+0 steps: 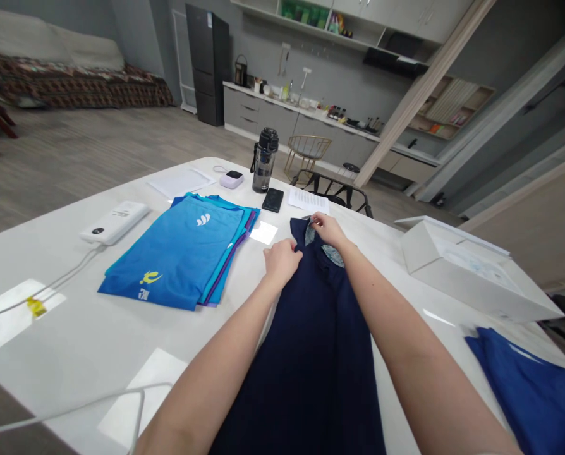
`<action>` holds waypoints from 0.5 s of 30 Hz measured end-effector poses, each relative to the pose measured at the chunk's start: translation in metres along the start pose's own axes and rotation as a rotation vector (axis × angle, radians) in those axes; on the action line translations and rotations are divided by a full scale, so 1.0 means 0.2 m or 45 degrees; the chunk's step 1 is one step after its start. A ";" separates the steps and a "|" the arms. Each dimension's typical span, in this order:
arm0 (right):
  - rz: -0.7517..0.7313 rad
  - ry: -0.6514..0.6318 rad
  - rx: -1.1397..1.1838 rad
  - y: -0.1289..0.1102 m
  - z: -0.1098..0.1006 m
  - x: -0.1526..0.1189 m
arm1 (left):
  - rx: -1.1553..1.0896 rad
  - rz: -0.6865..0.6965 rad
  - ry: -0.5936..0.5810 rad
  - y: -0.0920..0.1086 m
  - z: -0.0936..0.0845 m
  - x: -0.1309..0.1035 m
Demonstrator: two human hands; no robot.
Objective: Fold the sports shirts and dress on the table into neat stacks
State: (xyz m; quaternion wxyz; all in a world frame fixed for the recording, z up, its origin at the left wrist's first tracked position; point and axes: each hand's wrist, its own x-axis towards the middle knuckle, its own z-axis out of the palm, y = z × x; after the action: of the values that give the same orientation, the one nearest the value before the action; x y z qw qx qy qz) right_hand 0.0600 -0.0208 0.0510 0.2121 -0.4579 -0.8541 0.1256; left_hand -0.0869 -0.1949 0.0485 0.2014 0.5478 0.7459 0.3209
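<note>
A long dark navy garment (311, 341) lies on the white table (235, 373), stretching from its far end down toward me. Grey-blue patterned fabric shows inside its openings at the top. My left hand (282, 258) is closed on the garment's left edge near that top end. Slightly farther away, my right hand (326, 229) pinches its top edge between thumb and fingers. To the left lies a stack of folded shirts (178, 243), the uppermost bright blue with white and yellow prints.
A white power bank (115, 222) with a cable is at the left. A water bottle (264, 161), a phone (273, 200), a lilac device (232, 179) and papers (308, 201) stand or lie at the back. On the right are a white box (472, 265) and folded blue cloth (529, 385).
</note>
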 end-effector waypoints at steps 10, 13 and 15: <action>0.487 0.083 0.243 0.43 -0.30 -0.42 | -0.113 0.828 -0.276 0.27 0.24 -0.31; 0.676 0.112 0.177 0.49 -0.22 -0.57 | 0.240 0.859 -0.315 0.23 0.27 -0.35; 0.736 0.142 0.144 0.49 -0.17 -0.63 | 0.427 0.781 -0.259 0.21 0.27 -0.36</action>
State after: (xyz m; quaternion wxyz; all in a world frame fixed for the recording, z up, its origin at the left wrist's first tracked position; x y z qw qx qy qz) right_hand 0.2096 -0.0720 0.0102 0.2395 -0.6759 -0.6669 0.2027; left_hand 0.0002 -0.2407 0.0369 0.0762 0.8005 0.5654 0.1835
